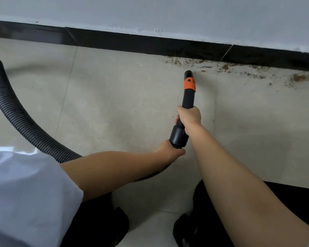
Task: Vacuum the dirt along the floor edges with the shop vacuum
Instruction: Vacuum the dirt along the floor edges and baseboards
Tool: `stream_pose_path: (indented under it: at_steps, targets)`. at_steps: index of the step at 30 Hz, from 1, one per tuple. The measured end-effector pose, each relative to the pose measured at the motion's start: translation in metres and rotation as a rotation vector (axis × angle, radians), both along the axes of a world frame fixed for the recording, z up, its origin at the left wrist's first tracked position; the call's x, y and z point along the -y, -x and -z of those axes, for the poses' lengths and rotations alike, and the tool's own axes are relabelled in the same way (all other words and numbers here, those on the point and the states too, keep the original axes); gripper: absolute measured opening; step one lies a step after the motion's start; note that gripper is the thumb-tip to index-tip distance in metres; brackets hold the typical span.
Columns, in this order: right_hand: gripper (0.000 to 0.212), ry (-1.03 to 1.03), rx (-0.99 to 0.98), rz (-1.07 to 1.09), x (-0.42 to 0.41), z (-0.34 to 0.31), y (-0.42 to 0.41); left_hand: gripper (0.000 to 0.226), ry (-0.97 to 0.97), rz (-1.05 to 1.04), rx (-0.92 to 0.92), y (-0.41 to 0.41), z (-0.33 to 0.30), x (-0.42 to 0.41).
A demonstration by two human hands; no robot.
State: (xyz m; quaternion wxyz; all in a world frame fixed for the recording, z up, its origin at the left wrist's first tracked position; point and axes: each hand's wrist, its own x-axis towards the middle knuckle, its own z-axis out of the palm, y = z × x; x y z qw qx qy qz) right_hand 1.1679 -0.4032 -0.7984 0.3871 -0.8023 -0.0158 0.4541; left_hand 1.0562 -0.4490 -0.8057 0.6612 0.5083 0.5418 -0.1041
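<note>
While both hands [183, 132] grip the nozzle [188, 93], dirt [227, 66] lies just beyond its tip

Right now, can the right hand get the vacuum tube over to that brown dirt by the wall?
Probably yes. The right hand grips the nozzle, whose tip sits just short of the brown dirt along the black baseboard. Only bare floor lies between them.

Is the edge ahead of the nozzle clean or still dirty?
Still dirty: brown dirt lies along the baseboard, right of the nozzle.
</note>
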Motion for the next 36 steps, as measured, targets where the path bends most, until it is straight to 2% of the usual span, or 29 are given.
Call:
stream_pose_path:
  at_steps: [6, 9, 16, 24, 30, 36]
  targets:
    - [0.010, 0.032, 0.023, 0.108, 0.009, -0.006, -0.046, 0.021, -0.001, 0.042, 0.046, -0.042, -0.004, 0.002]
    - [0.010, 0.029, 0.003, 0.087, 0.001, -0.009, -0.057, 0.019, 0.005, 0.010, 0.072, -0.051, -0.006, -0.003]
    - [0.011, 0.008, -0.034, -0.103, -0.027, -0.005, -0.024, 0.018, 0.019, -0.137, 0.049, -0.028, 0.000, -0.012]
    - [0.012, -0.003, -0.025, -0.207, -0.048, 0.001, 0.005, 0.020, -0.021, -0.215, 0.014, -0.003, 0.006, -0.024]
    - [0.013, -0.027, -0.043, -0.214, -0.060, 0.000, 0.019, 0.016, -0.043, -0.227, -0.006, 0.009, 0.008, -0.035]
    - [0.014, -0.005, -0.025, -0.121, -0.043, 0.000, -0.003, 0.016, -0.028, -0.146, 0.009, -0.009, 0.008, -0.028]
